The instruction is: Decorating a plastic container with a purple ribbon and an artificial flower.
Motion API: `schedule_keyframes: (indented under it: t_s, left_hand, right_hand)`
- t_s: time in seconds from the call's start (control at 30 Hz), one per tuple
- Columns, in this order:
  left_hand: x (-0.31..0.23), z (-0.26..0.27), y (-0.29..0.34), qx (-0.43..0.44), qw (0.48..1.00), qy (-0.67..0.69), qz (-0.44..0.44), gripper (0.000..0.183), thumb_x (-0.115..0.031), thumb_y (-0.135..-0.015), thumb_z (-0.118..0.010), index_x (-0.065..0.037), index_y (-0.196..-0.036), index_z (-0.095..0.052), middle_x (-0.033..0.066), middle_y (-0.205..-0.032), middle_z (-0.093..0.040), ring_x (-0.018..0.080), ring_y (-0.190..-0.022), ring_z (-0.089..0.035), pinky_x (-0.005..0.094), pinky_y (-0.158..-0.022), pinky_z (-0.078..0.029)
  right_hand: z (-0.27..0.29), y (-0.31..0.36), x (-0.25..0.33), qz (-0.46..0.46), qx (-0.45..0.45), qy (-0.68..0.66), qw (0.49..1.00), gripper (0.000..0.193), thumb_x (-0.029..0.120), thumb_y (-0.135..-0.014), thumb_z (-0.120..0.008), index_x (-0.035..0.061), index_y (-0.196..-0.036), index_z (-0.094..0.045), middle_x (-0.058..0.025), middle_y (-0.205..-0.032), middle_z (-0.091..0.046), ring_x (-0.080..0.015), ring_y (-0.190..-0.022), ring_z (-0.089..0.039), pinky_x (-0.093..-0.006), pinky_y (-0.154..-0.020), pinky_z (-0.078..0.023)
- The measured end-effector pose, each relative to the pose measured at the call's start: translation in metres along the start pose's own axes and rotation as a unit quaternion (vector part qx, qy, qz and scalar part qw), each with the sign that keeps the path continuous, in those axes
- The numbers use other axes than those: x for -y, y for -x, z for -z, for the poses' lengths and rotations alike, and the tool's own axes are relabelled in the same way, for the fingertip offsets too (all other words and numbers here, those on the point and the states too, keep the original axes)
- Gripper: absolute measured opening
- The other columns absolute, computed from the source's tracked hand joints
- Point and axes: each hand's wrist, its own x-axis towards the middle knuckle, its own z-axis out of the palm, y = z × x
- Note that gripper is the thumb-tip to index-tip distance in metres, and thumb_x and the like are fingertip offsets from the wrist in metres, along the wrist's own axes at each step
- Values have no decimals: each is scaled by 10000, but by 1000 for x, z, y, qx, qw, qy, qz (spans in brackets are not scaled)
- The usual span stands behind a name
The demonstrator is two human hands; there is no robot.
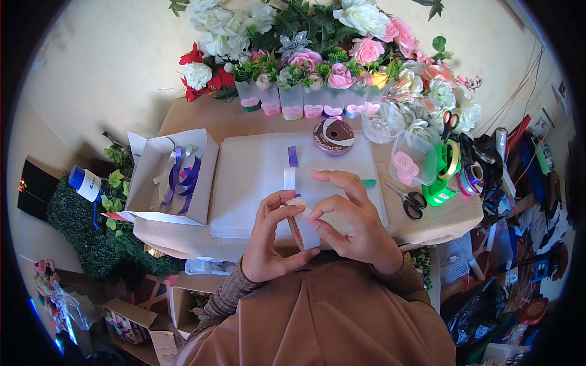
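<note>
My left hand is closed around the rim of a roll of tape, which stands on edge, pale on its outer face. Thumb and finger of my right hand meet at the roll's right side, while its index finger reaches out beyond. Whether a loose tape end is pinched there is too small to tell. Just past the hands, a small white piece and a purple ribbon strip lie on a stack of translucent sheets. A brown ribbon spool rests behind them.
At left stands an open white box with purple ribbon. Scissors, a green tape dispenser and a clear tub are on the right. Flower-filled translucent vases line the back. A green pen lies beyond my right hand.
</note>
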Motion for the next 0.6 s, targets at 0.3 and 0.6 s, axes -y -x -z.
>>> schedule_keyframes:
  t_s: [0.3,0.6]
  left_hand:
    - [-3,0,1,33,987,143,69,627,-76,-644,-792,-81,-1187,-478,138,-1285,-302,241,-1212,-343,391,-972,-347]
    - [1,3,4,25,967,224,116,699,-20,-616,-782,-101,-1219,-438,86,-1284,-296,205,-1225,-339,401,-969,-349]
  right_hand:
    - [15,6,5,-39,-66,33,996,172,41,-735,-673,74,-887,-598,-128,-1151,-528,-311,-1070,-494,-386,-912,-390]
    - [88,93,-38,-302,-27,342,890,192,-25,-777,-541,-21,-969,-553,-190,-932,-584,-375,-898,-547,-434,-783,-433]
